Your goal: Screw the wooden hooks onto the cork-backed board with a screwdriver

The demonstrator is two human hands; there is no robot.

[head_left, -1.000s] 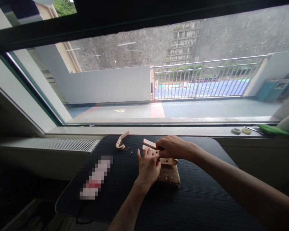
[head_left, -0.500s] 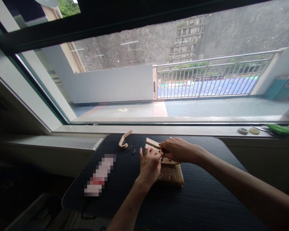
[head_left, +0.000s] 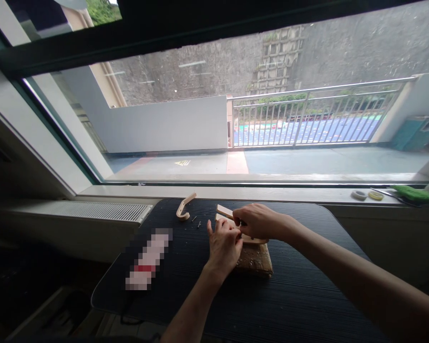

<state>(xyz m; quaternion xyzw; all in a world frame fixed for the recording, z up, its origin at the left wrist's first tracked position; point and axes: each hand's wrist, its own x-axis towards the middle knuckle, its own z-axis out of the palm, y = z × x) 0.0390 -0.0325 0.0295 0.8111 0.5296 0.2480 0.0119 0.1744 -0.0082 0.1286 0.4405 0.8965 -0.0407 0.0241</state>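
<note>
While our right hand (head_left: pixel 258 222) pinches something small that we cannot make out, our left hand (head_left: pixel 223 244) grips the wooden piece (head_left: pixel 224 211) just beneath both, steadying it on the brown block (head_left: pixel 254 261). We judge the fastening midway: loose screws (head_left: pixel 196 222) and a second hook (head_left: pixel 185 206) lie apart, leftward, untouched.

The left hand (head_left: pixel 221 247) and the right hand (head_left: pixel 257 221) are bare, seen above the black tabletop (head_left: pixel 300 295). Both forearms are bare as well, with no sleeve showing along their whole length. They are slender, and the right forearm looks broader near the tabletop's right corner.
</note>
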